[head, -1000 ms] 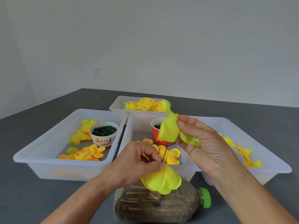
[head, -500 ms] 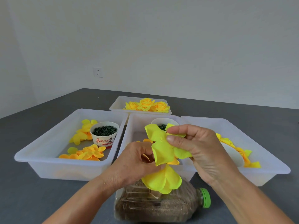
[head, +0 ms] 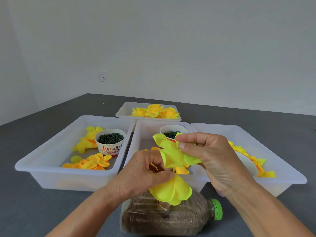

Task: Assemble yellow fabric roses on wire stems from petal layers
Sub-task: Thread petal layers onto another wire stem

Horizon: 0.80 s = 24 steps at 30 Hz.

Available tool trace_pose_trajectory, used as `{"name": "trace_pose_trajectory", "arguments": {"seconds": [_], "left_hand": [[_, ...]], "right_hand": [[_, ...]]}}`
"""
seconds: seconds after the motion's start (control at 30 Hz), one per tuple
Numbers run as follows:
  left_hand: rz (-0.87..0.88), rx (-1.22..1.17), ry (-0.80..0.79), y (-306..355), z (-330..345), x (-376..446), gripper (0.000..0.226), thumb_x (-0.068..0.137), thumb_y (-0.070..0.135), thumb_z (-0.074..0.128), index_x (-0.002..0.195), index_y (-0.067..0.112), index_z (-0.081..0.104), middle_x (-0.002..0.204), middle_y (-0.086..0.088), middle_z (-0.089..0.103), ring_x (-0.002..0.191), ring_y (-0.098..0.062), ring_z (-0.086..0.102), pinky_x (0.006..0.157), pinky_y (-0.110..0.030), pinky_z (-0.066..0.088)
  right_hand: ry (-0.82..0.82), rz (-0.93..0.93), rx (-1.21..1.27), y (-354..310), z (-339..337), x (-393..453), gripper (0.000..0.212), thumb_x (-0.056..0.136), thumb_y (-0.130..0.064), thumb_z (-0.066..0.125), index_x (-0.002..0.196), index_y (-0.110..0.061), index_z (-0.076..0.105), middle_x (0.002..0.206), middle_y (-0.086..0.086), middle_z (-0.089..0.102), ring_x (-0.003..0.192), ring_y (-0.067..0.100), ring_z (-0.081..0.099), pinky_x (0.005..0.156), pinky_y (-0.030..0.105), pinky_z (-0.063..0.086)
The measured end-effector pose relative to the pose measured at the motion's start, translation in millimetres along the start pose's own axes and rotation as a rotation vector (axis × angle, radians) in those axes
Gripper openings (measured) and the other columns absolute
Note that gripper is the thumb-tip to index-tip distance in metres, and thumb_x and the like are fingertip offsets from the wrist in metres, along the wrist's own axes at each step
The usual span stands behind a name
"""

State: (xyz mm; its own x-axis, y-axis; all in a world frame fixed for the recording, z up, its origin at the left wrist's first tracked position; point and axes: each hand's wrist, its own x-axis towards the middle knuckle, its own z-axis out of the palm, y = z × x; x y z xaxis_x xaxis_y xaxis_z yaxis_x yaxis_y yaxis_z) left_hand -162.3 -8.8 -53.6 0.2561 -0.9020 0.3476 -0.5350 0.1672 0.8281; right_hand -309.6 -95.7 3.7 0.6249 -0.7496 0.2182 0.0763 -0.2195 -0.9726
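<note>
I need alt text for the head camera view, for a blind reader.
Two hands thread a yellow petal layer, pinched by the right hand, above petals gripped by the left hand; white trays of petals sit behind.

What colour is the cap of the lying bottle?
Green; the cap of the bottle shows in the head view.

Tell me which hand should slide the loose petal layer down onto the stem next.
Probably the right hand: it already pinches the loose petal layer just above the left hand, which is busy gripping the partly built rose and so best steadies it.
</note>
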Motion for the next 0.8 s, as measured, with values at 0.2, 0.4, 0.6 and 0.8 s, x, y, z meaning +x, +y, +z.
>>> {"name": "trace_pose_trajectory", "arguments": {"seconds": [0.2,0.4,0.6,0.8], "left_hand": [[0.007,0.017,0.008,-0.4,0.1,0.5,0.013,0.078,0.012,0.075,0.083,0.001,0.071,0.086,-0.012,0.070,0.083,-0.026,0.065,0.078,-0.044,0.052],[0.043,0.004,0.006,-1.4,0.0,0.7,0.009,0.075,0.014,0.077,0.068,0.016,0.071,0.077,0.000,0.068,0.075,-0.018,0.064,0.075,-0.037,0.054],[0.067,-0.033,-0.040,1.7,0.4,-0.3,0.021,0.074,0.023,0.072,0.083,0.043,0.071,0.089,0.009,0.072,0.082,-0.013,0.067,0.077,-0.027,0.055],[0.029,-0.077,-0.002,0.2,0.0,0.2,0.015,0.074,0.013,0.077,0.081,0.001,0.072,0.087,-0.016,0.067,0.085,-0.033,0.064,0.080,-0.050,0.051]], "right_hand": [[-0.007,0.046,-0.047,-3.1,-0.8,2.6,0.017,0.072,-0.002,0.074,0.071,-0.019,0.077,0.081,0.014,0.073,0.078,0.018,0.064,0.076,0.031,0.051],[-0.026,0.110,0.011,-4.0,-0.1,5.0,0.020,0.078,0.002,0.068,0.070,-0.015,0.074,0.069,0.002,0.072,0.062,0.011,0.065,0.056,0.023,0.051],[-0.043,0.013,-0.136,0.7,1.1,-0.2,0.025,0.075,0.001,0.066,0.069,-0.020,0.077,0.088,0.023,0.068,0.075,0.021,0.057,0.074,0.035,0.046],[-0.061,0.035,-0.081,3.4,-4.2,-1.0,0.019,0.072,-0.004,0.071,0.071,-0.022,0.077,0.083,0.013,0.073,0.080,0.021,0.064,0.083,0.039,0.052]]}}
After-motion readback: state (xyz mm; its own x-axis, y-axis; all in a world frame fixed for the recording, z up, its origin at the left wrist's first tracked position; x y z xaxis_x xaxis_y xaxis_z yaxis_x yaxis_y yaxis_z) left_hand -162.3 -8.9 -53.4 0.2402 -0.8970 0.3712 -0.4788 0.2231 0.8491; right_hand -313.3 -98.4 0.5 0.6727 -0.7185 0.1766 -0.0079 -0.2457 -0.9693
